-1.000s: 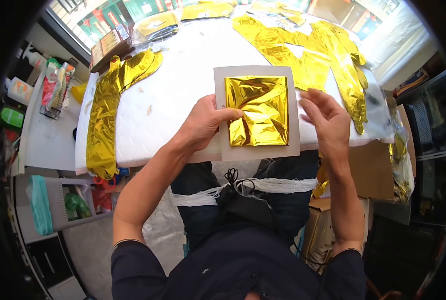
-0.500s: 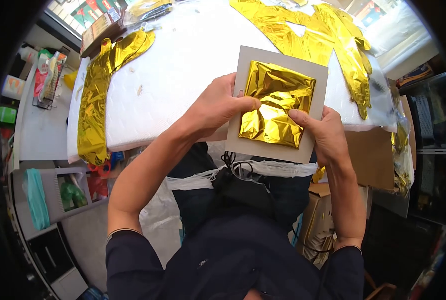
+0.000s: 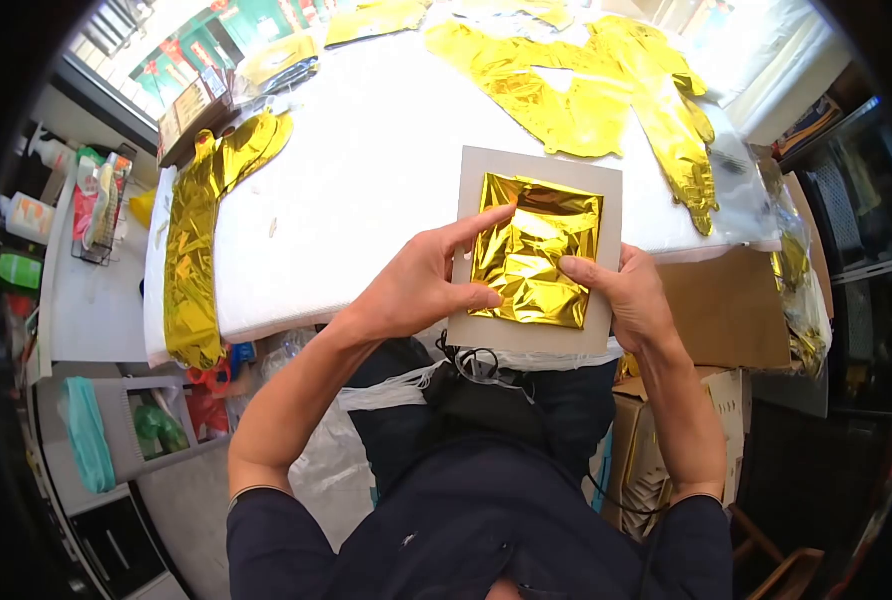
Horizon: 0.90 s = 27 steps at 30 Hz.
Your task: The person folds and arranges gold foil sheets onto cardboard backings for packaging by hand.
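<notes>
A grey card (image 3: 602,200) with a folded gold foil sheet (image 3: 541,265) lying on it is held over the near edge of the white-covered table. My right hand (image 3: 631,295) grips the card's right edge, its thumb pressing on the foil. On the left side, my left hand (image 3: 431,275) has its fingers spread, with the index fingertip and thumb tip touching the foil's left part. Flat gold foil balloons lie on the table, one at the left (image 3: 191,250) and a larger one (image 3: 566,100) at the back right.
The white-covered table (image 3: 316,220) spans the front. A brown box (image 3: 191,110) stands at its back left. An open cardboard carton (image 3: 726,310) is below the right edge, and a shelf (image 3: 76,310) with a wire basket is at the left.
The card and foil have shifted slightly left and down in view. My left hand has opened from its hold on the card's edge, its index finger now stretched over the foil.
</notes>
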{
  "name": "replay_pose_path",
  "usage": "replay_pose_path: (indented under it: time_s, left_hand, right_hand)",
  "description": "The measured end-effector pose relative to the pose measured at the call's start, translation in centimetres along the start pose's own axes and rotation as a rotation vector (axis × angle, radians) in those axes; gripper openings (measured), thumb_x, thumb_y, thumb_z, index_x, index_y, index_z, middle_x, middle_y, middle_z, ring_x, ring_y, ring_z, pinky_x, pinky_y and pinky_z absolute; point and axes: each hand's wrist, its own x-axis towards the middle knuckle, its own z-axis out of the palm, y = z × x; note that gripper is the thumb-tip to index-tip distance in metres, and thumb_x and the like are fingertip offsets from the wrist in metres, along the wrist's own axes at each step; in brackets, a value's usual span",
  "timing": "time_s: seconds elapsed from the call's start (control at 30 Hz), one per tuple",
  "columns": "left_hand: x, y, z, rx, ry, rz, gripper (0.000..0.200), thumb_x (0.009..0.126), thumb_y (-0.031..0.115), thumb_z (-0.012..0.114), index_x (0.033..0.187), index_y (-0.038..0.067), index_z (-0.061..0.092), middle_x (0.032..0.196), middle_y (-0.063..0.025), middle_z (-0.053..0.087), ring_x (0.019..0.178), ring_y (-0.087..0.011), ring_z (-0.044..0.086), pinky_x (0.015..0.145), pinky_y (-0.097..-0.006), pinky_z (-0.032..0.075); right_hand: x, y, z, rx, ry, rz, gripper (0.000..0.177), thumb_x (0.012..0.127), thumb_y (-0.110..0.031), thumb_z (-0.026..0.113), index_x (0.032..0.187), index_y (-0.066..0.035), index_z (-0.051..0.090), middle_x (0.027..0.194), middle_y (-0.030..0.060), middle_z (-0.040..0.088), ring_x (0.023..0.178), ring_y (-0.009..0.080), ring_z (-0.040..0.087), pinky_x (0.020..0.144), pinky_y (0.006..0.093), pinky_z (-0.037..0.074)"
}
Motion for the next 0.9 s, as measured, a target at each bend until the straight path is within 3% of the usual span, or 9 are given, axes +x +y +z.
replay_pose_path:
  time_s: [0.2, 0.37, 0.57, 0.63, 0.7, 0.73, 0.77, 0.83, 0.9]
  left_hand:
    - [0.1, 0.6, 1.0, 0.081, -0.019, -0.03, 0.092, 0.079, -0.002, 0.08, 0.159, 0.002, 0.035, 0.152, -0.0188, 0.052, 0.138, -0.0194, 0.048, 0.116, -0.0321, 0.037]
    - [0.9, 1.0, 2.6, -0.093, -0.111, -0.1, 0.094, 0.078, -0.008, 0.079, 0.159, 0.0, 0.032, 0.158, -0.0168, 0.044, 0.142, -0.0201, 0.044, 0.117, -0.0319, 0.036]
    - [5.6, 1.8, 5.3, -0.081, -0.342, -0.144, 0.097, 0.082, -0.01, 0.077, 0.163, 0.013, 0.03, 0.153, -0.0124, 0.049, 0.131, -0.0141, 0.05, 0.105, -0.031, 0.049]
    - [8.9, 3.3, 6.1, -0.056, -0.37, -0.195, 0.088, 0.084, -0.005, 0.078, 0.16, 0.015, 0.038, 0.145, -0.0141, 0.059, 0.121, -0.0155, 0.06, 0.095, -0.0324, 0.055]
    - [13.2, 2.7, 6.6, 0.295, -0.275, 0.007, 0.065, 0.089, 0.003, 0.077, 0.149, 0.01, 0.054, 0.133, -0.0118, 0.067, 0.102, -0.0155, 0.068, 0.085, -0.0294, 0.057]
    - [15.5, 2.8, 7.6, 0.478, -0.169, 0.234, 0.043, 0.091, 0.008, 0.074, 0.133, 0.004, 0.066, 0.119, -0.0146, 0.073, 0.093, -0.0174, 0.072, 0.085, -0.0301, 0.057]
    - [17.9, 3.0, 9.0, 0.51, -0.093, 0.242, 0.033, 0.09, 0.007, 0.074, 0.122, 0.003, 0.072, 0.114, -0.0163, 0.074, 0.095, -0.0235, 0.074, 0.085, -0.0342, 0.058]
    - [22.7, 3.1, 12.0, 0.6, -0.053, 0.476, 0.026, 0.087, 0.01, 0.073, 0.111, 0.001, 0.075, 0.105, -0.0214, 0.073, 0.095, -0.0378, 0.071, 0.086, -0.041, 0.057]
    - [27.7, 2.2, 15.6, 0.755, -0.072, 0.643, 0.023, 0.088, 0.013, 0.071, 0.104, -0.002, 0.075, 0.106, -0.0219, 0.073, 0.095, -0.0412, 0.068, 0.088, -0.0449, 0.055]
  right_hand:
    - [-1.0, 0.3, -0.7, 0.029, 0.019, 0.1, 0.039, 0.09, -0.01, 0.077, 0.122, 0.009, 0.065, 0.114, 0.0166, 0.073, 0.095, 0.0187, 0.073, 0.084, 0.0331, 0.062]
    - [-2.2, 1.9, -2.3, 0.077, 0.037, -0.034, 0.038, 0.088, -0.005, 0.079, 0.12, 0.008, 0.067, 0.112, 0.0127, 0.073, 0.094, 0.0167, 0.071, 0.085, 0.0319, 0.06]
    - [-4.3, 3.3, -6.9, 0.12, 0.167, -0.121, 0.037, 0.088, -0.001, 0.077, 0.122, 0.008, 0.067, 0.114, 0.0136, 0.073, 0.097, 0.0176, 0.071, 0.087, 0.0329, 0.06]
    - [-5.0, 4.1, -10.1, 0.029, 0.273, -0.163, 0.037, 0.088, 0.0, 0.076, 0.123, 0.007, 0.066, 0.116, 0.0141, 0.072, 0.097, 0.0184, 0.071, 0.087, 0.0328, 0.06]
    - [-6.6, 3.8, -12.9, 0.11, 0.337, -0.208, 0.035, 0.089, 0.001, 0.074, 0.123, 0.006, 0.066, 0.114, 0.0131, 0.072, 0.094, 0.0184, 0.071, 0.086, 0.0324, 0.06]
    - [-7.5, 3.8, -14.6, 0.148, 0.415, -0.274, 0.034, 0.09, 0.001, 0.073, 0.123, 0.006, 0.065, 0.114, 0.013, 0.072, 0.095, 0.0186, 0.071, 0.085, 0.0323, 0.06]
    - [-8.4, 3.7, -16.1, 0.185, 0.492, -0.339, 0.033, 0.091, 0.001, 0.072, 0.124, 0.005, 0.064, 0.114, 0.0129, 0.072, 0.095, 0.0188, 0.071, 0.085, 0.0323, 0.06]
    - [-10.0, 3.8, -18.6, 0.232, 0.582, -0.398, 0.034, 0.093, -0.001, 0.071, 0.125, 0.005, 0.063, 0.115, 0.0128, 0.071, 0.096, 0.0191, 0.071, 0.086, 0.0327, 0.059]
    - [-11.5, 3.8, -20.5, 0.273, 0.674, -0.458, 0.034, 0.094, -0.002, 0.07, 0.126, 0.005, 0.061, 0.116, 0.0127, 0.071, 0.098, 0.0194, 0.071, 0.087, 0.0331, 0.059]
